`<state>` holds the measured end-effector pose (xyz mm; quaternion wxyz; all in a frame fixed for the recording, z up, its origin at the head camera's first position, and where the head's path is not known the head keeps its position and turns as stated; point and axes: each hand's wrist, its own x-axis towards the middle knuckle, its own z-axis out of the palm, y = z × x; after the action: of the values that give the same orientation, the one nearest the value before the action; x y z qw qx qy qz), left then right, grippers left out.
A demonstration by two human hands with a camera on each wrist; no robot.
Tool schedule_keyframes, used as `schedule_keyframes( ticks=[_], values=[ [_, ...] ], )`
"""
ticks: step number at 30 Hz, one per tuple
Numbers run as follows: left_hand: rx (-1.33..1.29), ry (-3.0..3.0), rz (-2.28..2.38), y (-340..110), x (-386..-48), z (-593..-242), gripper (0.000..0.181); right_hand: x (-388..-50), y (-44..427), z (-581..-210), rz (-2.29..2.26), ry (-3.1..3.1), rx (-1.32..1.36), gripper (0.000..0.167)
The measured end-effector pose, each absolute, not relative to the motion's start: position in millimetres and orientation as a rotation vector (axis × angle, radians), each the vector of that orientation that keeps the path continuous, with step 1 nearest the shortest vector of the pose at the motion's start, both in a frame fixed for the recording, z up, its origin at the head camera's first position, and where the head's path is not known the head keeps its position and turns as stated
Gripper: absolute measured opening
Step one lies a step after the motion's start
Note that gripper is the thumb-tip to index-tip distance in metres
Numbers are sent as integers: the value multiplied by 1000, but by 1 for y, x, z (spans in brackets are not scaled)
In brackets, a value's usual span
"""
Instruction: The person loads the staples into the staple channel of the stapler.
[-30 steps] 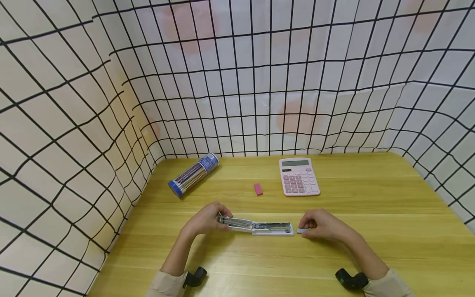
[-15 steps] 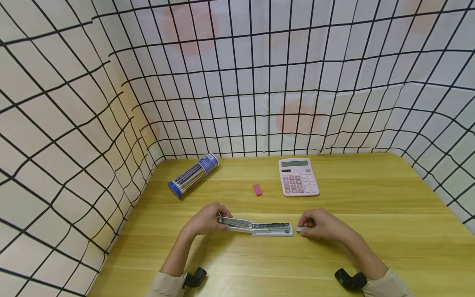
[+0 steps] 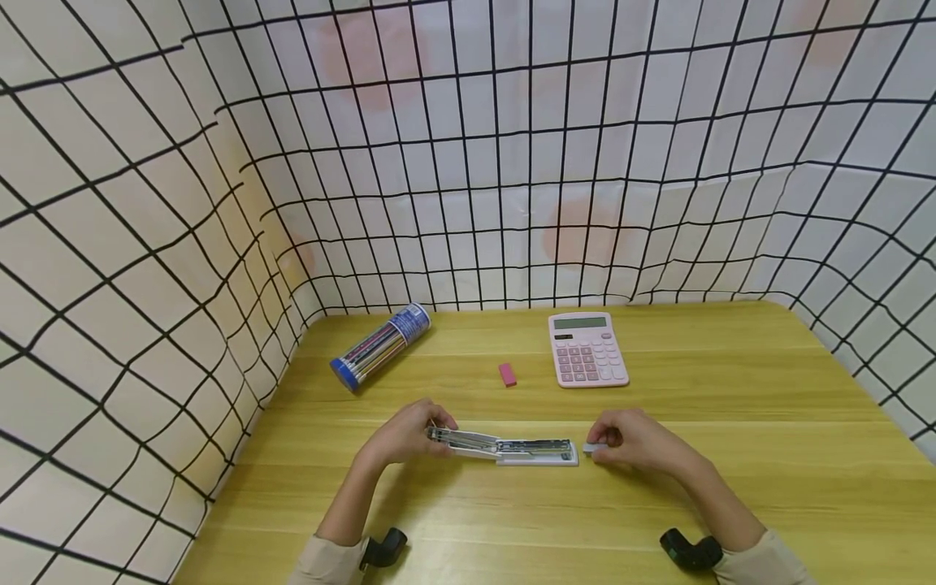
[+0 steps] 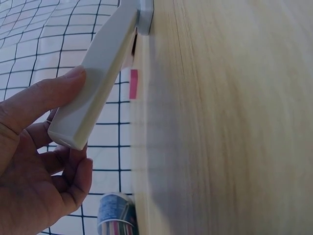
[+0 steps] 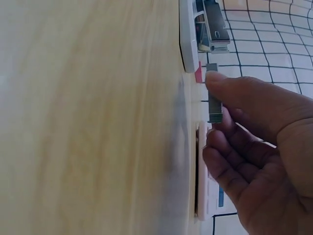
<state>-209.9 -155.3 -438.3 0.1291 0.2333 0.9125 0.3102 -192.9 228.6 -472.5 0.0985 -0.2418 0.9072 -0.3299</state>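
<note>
A white stapler (image 3: 537, 452) lies folded wide open, its base on the table and its metal magazine exposed. My left hand (image 3: 411, 432) grips the end of the stapler's swung-back top arm, which tilts up off the table; in the left wrist view the thumb presses on the white cover (image 4: 93, 83). Just past the base's right end, my right hand (image 3: 632, 440) pinches a small strip of staples (image 5: 214, 95) between thumb and fingers. The strip is apart from the stapler's magazine (image 5: 215, 27), with a small gap between them.
A clear tube of pencils with blue ends (image 3: 380, 348) lies at the back left. A pink eraser (image 3: 508, 374) lies behind the stapler, and a pink calculator (image 3: 588, 349) rests farther right. White cloth with a black grid (image 3: 468, 187) rises behind the table.
The right hand has shifted the staple strip slightly in its pinch, so less of it sticks out to the left. My left hand and the stapler stay in place.
</note>
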Motion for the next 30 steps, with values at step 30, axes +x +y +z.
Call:
schedule_keyframes(
  ticks=[30],
  values=[
    [692,2663,905,-155,-209,-439,31,-192,213,-461,-965,2751,-869,13]
  ],
)
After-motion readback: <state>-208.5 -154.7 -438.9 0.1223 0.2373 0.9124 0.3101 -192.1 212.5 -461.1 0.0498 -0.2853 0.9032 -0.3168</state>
